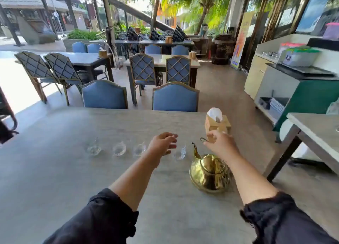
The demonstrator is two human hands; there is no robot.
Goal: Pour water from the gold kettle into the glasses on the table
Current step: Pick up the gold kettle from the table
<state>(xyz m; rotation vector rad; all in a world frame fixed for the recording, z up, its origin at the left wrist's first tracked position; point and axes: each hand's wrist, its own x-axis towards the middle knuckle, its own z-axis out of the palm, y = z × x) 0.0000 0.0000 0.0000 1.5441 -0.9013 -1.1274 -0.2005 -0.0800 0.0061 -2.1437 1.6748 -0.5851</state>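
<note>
Left hand (163,143) hovers loose-fingered over the row of glasses (119,149); right hand (221,143) curls at a thin loop (203,139) above the gold kettle (209,173), grip unclear. Kettle's sitting at the row's right end, so get a firm hold, then tip slowly.

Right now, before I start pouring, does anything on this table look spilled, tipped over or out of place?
Nothing stands out. The gold kettle stands upright, the glasses stand upright in a row, and no spill shows on the table. The left hand hides part of the row, and the picture is blurred.
</note>
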